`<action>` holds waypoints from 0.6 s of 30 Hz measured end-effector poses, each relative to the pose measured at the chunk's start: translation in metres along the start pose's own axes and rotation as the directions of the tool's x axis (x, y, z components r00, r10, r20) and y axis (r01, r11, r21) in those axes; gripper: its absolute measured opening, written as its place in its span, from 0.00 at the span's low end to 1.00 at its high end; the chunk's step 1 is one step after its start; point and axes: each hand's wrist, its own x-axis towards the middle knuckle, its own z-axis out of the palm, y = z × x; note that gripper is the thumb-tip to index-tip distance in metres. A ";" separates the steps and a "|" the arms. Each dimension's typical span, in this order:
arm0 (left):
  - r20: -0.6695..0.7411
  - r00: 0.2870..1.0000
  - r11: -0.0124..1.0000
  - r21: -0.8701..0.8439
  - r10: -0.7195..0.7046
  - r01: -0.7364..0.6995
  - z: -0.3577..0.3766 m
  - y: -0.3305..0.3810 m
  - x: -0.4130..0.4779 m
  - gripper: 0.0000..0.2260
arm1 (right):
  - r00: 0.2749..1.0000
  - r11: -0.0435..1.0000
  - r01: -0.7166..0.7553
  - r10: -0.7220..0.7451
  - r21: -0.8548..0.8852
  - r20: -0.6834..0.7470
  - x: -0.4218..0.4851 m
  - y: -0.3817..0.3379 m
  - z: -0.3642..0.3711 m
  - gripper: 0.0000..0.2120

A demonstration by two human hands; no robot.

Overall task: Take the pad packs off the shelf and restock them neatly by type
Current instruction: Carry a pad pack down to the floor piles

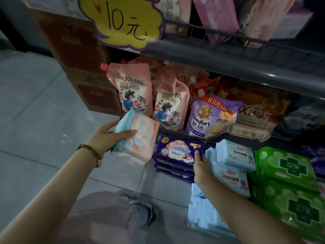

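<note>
Low shelving (177, 132): right hand (200, 166) grips purple packs (177, 150), left hand (107, 136) holds pink pack (140, 143).

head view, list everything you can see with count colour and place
pink pad pack: one, pink, in left grip
purple pad packs: about four, purple, stacked below pouches
white pad packs: at least two, white-blue, right of purple
green pad packs: at least two, green, far right
refill pouches: two pink, one purple, shelf above
price sign: one, yellow, top
left grip: holds pink pad pack
right grip: holds purple pad packs, thumb on top
</note>
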 end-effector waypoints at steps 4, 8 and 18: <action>-0.023 1.000 1.000 -0.008 -0.021 0.021 0.001 -0.001 0.004 0.34 | 0.998 0.997 -0.065 0.064 -0.030 -0.028 0.019 0.011 0.001 0.23; -0.017 0.999 0.999 -0.018 -0.035 0.035 0.003 0.002 0.004 0.43 | 0.999 0.995 -0.036 0.032 -0.095 -0.043 0.013 0.006 0.002 0.22; -0.018 1.000 0.968 -0.248 0.025 -0.028 0.005 0.009 -0.006 0.30 | 0.763 0.907 0.394 -0.412 0.146 0.499 -0.106 -0.080 0.040 0.22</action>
